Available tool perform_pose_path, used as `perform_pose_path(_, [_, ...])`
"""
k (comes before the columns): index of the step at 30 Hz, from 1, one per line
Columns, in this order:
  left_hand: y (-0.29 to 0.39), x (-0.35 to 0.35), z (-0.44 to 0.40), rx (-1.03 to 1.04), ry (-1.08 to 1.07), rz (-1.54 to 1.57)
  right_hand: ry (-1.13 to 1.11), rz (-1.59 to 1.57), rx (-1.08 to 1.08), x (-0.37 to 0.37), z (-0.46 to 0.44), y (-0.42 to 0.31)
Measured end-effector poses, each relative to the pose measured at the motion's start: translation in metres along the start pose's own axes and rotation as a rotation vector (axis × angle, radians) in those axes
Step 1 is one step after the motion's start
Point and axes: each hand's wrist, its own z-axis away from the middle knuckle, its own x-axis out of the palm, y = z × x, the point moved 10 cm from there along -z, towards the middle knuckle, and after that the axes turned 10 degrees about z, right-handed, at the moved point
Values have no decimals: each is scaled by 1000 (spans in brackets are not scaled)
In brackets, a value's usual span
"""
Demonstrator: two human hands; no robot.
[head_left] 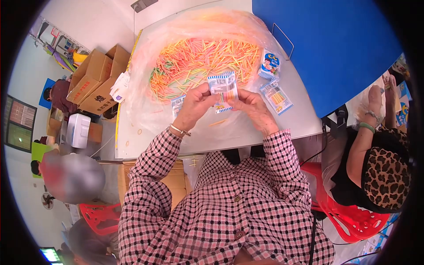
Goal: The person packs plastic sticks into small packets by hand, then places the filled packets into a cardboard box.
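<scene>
While aloft, packet (225,88) between fingers (207,102).

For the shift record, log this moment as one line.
left hand: holding small blue-and-white plastic packet | right hand: holding same packet | beyond: loose pink-and-yellow thin sticks

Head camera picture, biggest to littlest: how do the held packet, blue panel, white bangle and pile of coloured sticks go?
1. Blue panel, partly cut off by the picture's edge
2. Pile of coloured sticks
3. Held packet
4. White bangle
</scene>
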Motion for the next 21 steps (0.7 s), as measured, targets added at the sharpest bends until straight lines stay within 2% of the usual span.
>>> perform_pose_path(4, [3, 6, 2, -2, 18, 76, 0, 81, 50, -3, -2, 6])
perform_pose_path(8, [-1, 5, 1, 21, -7, 49, 10, -23, -21, 3, 2, -6])
perform_pose_path(11, [-1, 7, 2, -24, -37, 34, 7, 21, 7, 2, 2, 1])
perform_pose_path(16, [6, 8, 4, 16, -15, -11, 22, 83, 38, -3, 1, 12])
perform_pose_path(19, [-2, 2, 3, 8, 21, -241, 41, 107, 13, -5, 3, 12])
perform_pose_path(21, [-5, 3, 2, 5, 14, -228, 49, 119, 1, -5, 4, 11])
